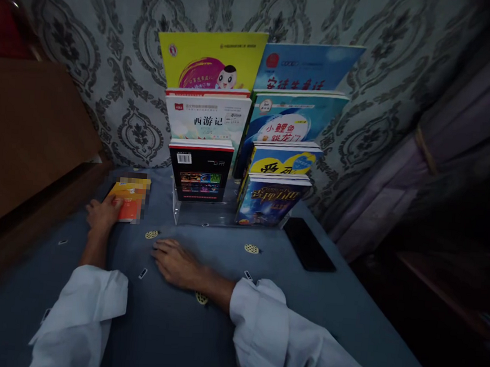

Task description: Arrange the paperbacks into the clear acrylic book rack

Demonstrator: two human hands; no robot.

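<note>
On the left, my left hand (103, 213) grips the left edge of a yellow-and-orange book (129, 210), with fingers over its cover. The book lies on the blue cloth, and part of its cover is blurred out. My right hand (176, 263) rests palm down on the cloth with its fingers loosely stretched out, holding nothing. Beyond it stands a clear acrylic book rack (176, 207). Its left column has a black book (201, 171), a white book (207, 118) and a yellow book (216, 57). Several blue books (269, 202) fill the right column.
A black phone (310, 245) lies right of the rack, near the edge of the cloth-covered table (360, 334). Patterned wallpaper (124, 38) rises behind. A brown wooden panel (28, 132) stands at the left, and a tied purple curtain (421, 152) hangs at the right.
</note>
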